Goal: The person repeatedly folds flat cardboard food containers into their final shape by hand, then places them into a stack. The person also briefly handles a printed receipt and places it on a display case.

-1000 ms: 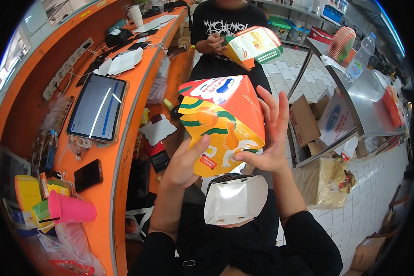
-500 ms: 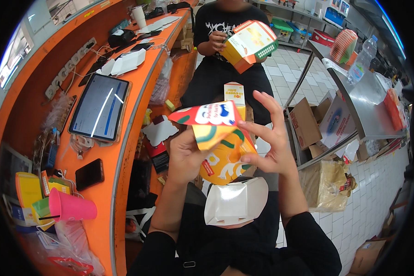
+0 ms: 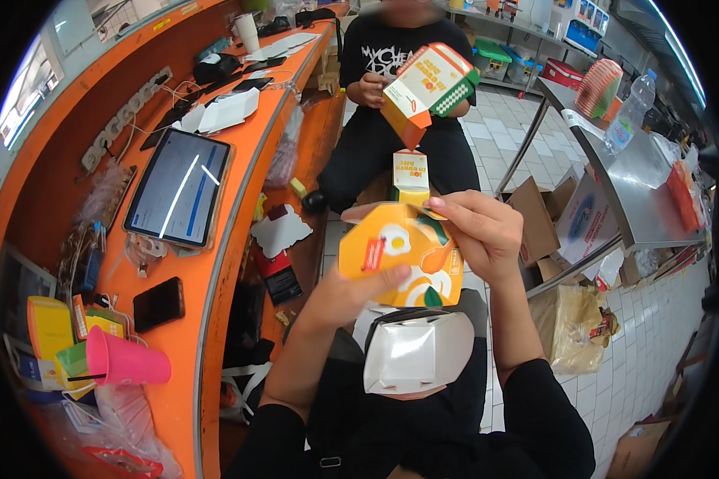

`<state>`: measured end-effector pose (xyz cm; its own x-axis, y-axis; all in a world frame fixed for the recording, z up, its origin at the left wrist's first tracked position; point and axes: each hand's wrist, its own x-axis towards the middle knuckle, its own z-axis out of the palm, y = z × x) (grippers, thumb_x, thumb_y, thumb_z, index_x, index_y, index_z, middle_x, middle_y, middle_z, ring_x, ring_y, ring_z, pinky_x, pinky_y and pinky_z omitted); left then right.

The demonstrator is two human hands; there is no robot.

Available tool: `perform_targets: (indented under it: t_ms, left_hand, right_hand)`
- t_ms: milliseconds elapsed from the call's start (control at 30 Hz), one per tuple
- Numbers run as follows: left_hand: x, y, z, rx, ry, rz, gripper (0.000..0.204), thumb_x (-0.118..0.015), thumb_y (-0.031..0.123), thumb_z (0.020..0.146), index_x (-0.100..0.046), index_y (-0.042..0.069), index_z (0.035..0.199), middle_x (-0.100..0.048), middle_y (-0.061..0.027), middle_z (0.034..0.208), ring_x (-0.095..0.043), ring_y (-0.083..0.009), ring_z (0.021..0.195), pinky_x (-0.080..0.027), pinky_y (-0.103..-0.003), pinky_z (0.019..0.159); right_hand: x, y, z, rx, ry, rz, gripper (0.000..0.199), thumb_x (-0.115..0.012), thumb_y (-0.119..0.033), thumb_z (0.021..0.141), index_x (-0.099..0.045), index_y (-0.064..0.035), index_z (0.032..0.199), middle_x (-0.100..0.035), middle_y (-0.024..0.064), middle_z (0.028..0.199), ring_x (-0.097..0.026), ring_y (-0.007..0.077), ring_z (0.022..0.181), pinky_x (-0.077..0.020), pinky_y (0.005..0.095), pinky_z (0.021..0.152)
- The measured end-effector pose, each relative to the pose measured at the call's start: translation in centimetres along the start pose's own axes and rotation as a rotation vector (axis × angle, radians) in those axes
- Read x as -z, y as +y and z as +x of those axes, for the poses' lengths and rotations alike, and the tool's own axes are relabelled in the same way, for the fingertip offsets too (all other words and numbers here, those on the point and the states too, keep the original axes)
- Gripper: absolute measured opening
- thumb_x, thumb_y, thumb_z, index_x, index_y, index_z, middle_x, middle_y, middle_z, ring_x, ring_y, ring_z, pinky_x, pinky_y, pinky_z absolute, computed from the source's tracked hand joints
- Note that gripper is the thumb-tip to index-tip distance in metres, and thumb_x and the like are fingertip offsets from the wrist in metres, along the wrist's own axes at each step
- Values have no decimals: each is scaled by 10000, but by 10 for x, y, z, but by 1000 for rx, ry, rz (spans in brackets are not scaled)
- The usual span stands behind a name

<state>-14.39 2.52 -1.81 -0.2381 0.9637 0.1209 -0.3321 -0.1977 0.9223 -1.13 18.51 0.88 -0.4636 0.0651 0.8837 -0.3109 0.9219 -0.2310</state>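
Between my hands is a partly folded yellow cardboard food box [image 3: 393, 259], printed with an egg and green and orange shapes. My left hand [image 3: 347, 295] grips its lower left side, the thumb lying across the printed face. At the upper right edge my right hand [image 3: 479, 235] pinches a flap between thumb and fingers. A white, open box [image 3: 418, 351] rests on my lap below, its shiny inside facing up. Just beyond my hands stands a small yellow and white box [image 3: 411, 172]. Opposite me, a person's hands hold a larger yellow, orange and green box [image 3: 430, 88].
On the left, an orange counter [image 3: 240, 211] carries a tablet [image 3: 177, 185], a phone [image 3: 158, 304] and a pink cup [image 3: 126, 357]. To the right stands a metal table [image 3: 615, 191] with a plastic bottle [image 3: 631, 112]. Cardboard boxes [image 3: 535, 215] sit beneath it.
The yellow box has turned so its egg-printed face points toward me. My right hand went from spread fingers to pinching its upper edge. The person opposite has tilted their box.
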Motion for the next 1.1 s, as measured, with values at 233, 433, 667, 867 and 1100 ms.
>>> perform_targets:
  t_ms: [233,433,667,867,1100]
  left_hand:
    - [11,13,4,103,-56,-75,426,-715,68,818,-535,-14,1196,-639,-84,1095,-631,-148,990,-511,-281,849]
    - [6,19,5,96,-62,-45,436,-726,62,809,-537,-15,1195,-639,-79,1094,-629,-141,987,-502,-287,867]
    - [3,23,11,-143,-236,204,524,-732,29,793,-439,18,1227,-562,-56,1112,-542,-91,1043,-449,-247,898]
    - [-14,62,14,-364,-612,534,308,-733,79,798,-534,45,1031,-593,-34,972,-582,-103,916,-459,-261,792]
    - [-47,63,-25,-1188,13,1078,258,-771,189,709,-619,130,908,-675,16,846,-632,-203,807,-444,-383,775]
  right_hand:
    - [18,6,0,136,-184,-37,346,-689,-39,688,-716,-75,1031,-703,112,954,-687,221,721,-552,280,613]
    - [21,-7,-10,98,-242,-149,335,-661,-60,731,-689,-38,1065,-686,157,1048,-690,258,856,-559,313,731]
    - [25,-15,-19,-757,-33,810,545,-685,31,792,-520,18,1311,-677,159,1098,-651,181,976,-524,305,856]
    - [42,-15,-2,-639,-368,958,1032,-819,-58,603,-251,3,1462,-501,183,1317,-492,206,1215,-391,331,1020]
    - [70,-59,-8,-758,-85,714,1197,-776,-160,473,-138,8,1471,-462,165,1325,-476,251,1230,-345,354,1064]
